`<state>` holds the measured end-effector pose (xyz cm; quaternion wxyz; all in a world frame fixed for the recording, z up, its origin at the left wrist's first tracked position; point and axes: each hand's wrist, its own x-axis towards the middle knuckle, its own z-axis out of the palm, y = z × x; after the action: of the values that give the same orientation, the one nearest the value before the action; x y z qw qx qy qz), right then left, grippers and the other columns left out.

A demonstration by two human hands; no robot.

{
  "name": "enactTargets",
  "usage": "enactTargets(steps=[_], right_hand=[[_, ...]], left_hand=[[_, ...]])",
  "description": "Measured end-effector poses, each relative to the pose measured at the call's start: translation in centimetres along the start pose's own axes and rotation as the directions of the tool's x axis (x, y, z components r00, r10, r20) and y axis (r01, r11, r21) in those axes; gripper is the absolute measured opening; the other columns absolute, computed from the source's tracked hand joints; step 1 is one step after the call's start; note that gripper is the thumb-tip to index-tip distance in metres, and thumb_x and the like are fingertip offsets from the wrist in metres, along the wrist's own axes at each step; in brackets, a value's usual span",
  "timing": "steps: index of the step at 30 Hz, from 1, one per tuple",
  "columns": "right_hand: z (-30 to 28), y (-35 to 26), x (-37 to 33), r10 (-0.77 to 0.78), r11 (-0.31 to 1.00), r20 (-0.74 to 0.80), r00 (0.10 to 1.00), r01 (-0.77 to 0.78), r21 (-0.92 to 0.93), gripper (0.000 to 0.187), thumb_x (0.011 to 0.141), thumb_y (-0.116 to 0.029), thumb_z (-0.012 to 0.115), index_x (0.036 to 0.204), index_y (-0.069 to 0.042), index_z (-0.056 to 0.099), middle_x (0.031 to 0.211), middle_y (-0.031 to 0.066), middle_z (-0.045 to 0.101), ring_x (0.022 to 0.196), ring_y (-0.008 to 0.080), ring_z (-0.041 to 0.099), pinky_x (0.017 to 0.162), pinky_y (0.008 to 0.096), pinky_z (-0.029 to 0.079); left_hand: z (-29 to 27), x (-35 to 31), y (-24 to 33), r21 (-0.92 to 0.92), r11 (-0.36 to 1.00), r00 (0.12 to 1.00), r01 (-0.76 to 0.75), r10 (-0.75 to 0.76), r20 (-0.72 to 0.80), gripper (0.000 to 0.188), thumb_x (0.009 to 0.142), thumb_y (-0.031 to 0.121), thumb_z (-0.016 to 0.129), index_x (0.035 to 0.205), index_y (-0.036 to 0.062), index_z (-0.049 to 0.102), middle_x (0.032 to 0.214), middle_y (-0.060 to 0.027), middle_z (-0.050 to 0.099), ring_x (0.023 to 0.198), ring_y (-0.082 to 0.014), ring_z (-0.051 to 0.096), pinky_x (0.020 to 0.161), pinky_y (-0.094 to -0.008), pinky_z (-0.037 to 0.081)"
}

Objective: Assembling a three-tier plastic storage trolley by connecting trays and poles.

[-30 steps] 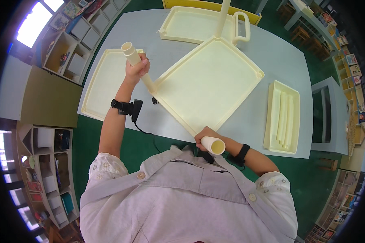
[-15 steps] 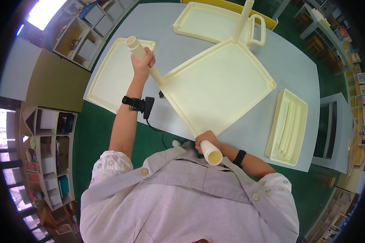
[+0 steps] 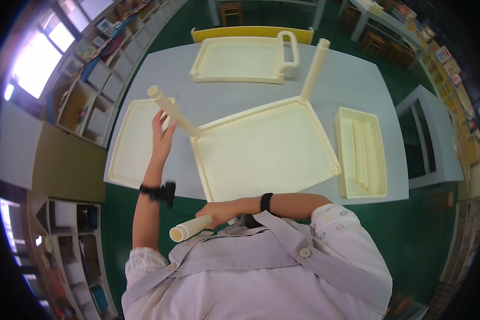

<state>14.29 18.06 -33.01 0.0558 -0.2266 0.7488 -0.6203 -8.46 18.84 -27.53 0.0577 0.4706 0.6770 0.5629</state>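
Observation:
A large cream tray (image 3: 261, 152) lies in front of me, turned at an angle on the grey table. Cream tubes rise from three of its corners: the left tube (image 3: 175, 113), the far right tube (image 3: 316, 70) and the near tube (image 3: 191, 228). At the right corner a round socket (image 3: 334, 169) shows. Beside the left tube is my left hand (image 3: 162, 134), its fingers spread and not wrapped around it. My right hand (image 3: 220, 212) grips the near tube close to the tray's corner, and the tube's hollow end points toward me and to the left.
Another flat cream tray (image 3: 130, 144) lies at the left. A tray with a loop handle (image 3: 240, 61) lies at the far side, before a yellow panel (image 3: 250, 33). On the right, a cream bin (image 3: 378, 154) holds several tubes (image 3: 361, 160). Shelves (image 3: 72, 234) stand at the left.
My left hand has let go of the left tube and opened. The tray has turned and sits lower in view. My right hand and the near tube have swung to the left.

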Motion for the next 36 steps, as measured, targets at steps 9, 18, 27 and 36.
enactTargets(steps=[9,18,27,36], right_hand=[[-4.6,0.4,2.2,0.218,0.916,-0.438,0.872,-0.338,-0.215,0.035,0.065,-0.025,0.068,0.086,0.001,0.058,0.074,0.0169,0.058,0.068,0.0281,0.057,0.063,0.0365,0.045],[-10.3,-4.0,-7.7,0.183,0.961,-0.55,0.815,-0.267,-0.076,0.031,0.073,-0.021,0.064,0.091,0.004,0.059,0.078,0.0147,0.062,0.065,0.0215,0.061,0.059,0.0296,0.049],[-10.5,-3.2,-38.1,-0.07,0.766,-0.829,-0.555,-0.562,0.311,0.017,0.076,-0.009,0.053,0.089,0.001,0.057,0.079,0.0115,0.062,0.061,0.0168,0.058,0.058,0.0273,0.048],[-10.7,4.3,-41.1,0.083,-0.229,-0.828,-0.555,-0.819,0.526,0.058,0.068,-0.02,0.065,0.114,0.004,0.037,0.115,0.0189,0.04,0.105,0.0348,0.041,0.083,0.0388,0.044]], left_hand=[[-1.3,-14.9,3.6,-0.593,0.694,0.912,0.409,-0.28,0.301,0.049,0.084,0.035,0.041,0.12,0.0015,0.042,0.125,-0.0149,0.04,0.121,-0.0237,0.032,0.097,-0.0376,0.026],[1.9,-11.2,2.5,-0.454,0.886,0.987,0.094,-0.141,-0.072,0.015,0.078,0.011,0.052,0.074,0.0056,0.039,0.055,-0.0007,0.037,0.047,-0.0076,0.033,0.044,-0.0202,0.029],[0.2,-7.9,-1.2,-0.551,0.834,0.992,0.03,-0.095,-0.088,0.017,0.078,0.011,0.052,0.072,0.008,0.036,0.054,0.0015,0.033,0.045,-0.0062,0.03,0.041,-0.0192,0.024],[0.5,-8.3,-1.2,-0.493,0.868,0.988,0.052,-0.116,-0.101,0.021,0.08,0.017,0.052,0.07,0.0087,0.035,0.054,0.0015,0.032,0.046,-0.0064,0.029,0.042,-0.0193,0.022]])
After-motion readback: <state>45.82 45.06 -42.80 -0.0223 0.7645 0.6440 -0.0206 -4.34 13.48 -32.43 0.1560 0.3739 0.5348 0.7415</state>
